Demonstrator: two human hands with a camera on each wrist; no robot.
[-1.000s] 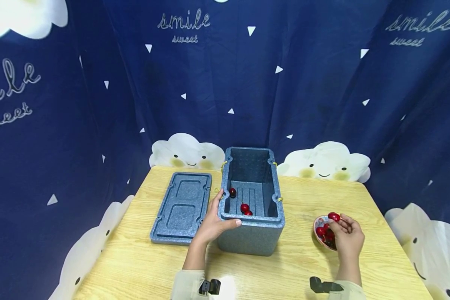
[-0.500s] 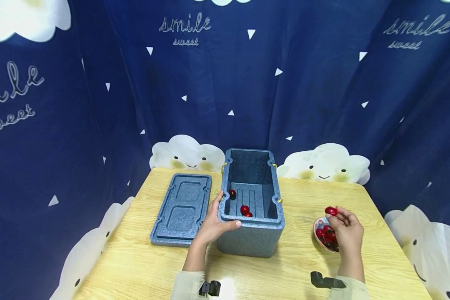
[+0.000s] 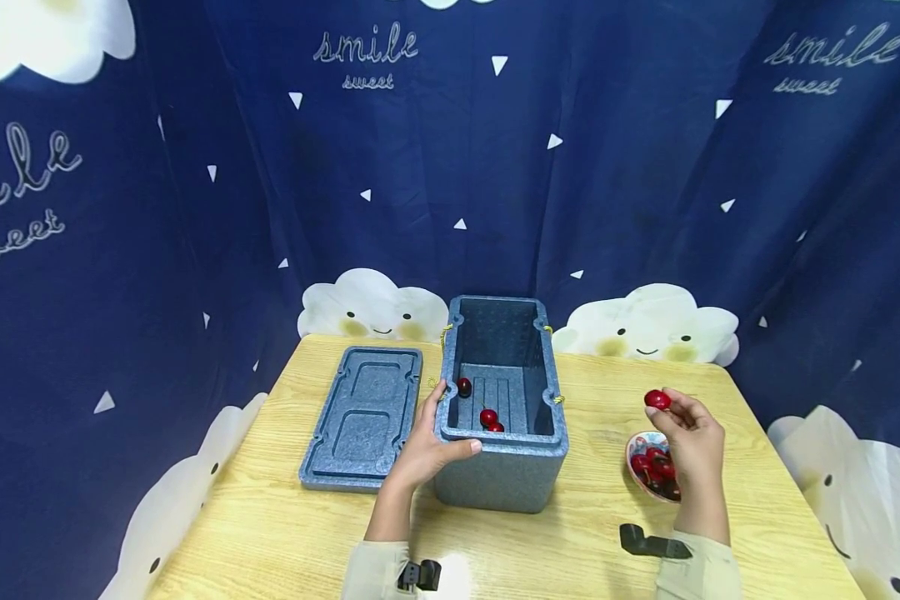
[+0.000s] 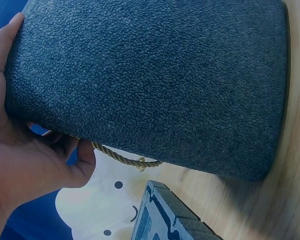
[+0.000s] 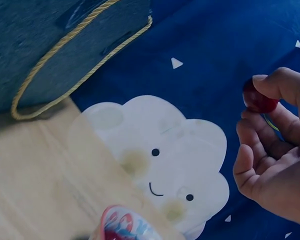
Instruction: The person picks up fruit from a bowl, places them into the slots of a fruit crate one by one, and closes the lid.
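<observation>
My left hand grips the near left corner of a deep blue-grey foam box, its thumb along the front rim and its fingers on the left side. In the left wrist view, fingers bend in near the box's rope. Between thumb and fingers of my right hand is a dark red cherry; the right wrist view shows a thin greenish stem under that cherry. It is above a small patterned bowl holding several cherries. Inside the box lie a dark cherry and two redder cherries.
Left of the box, the matching lid lies flat on the wooden table. Yellow rope loops hang at the box's sides. Behind the table hangs a dark blue curtain printed with clouds.
My right hand has lifted the cherry up from over the bowl and slightly left, uncovering more of the bowl. The left hand and the box have stayed put.
</observation>
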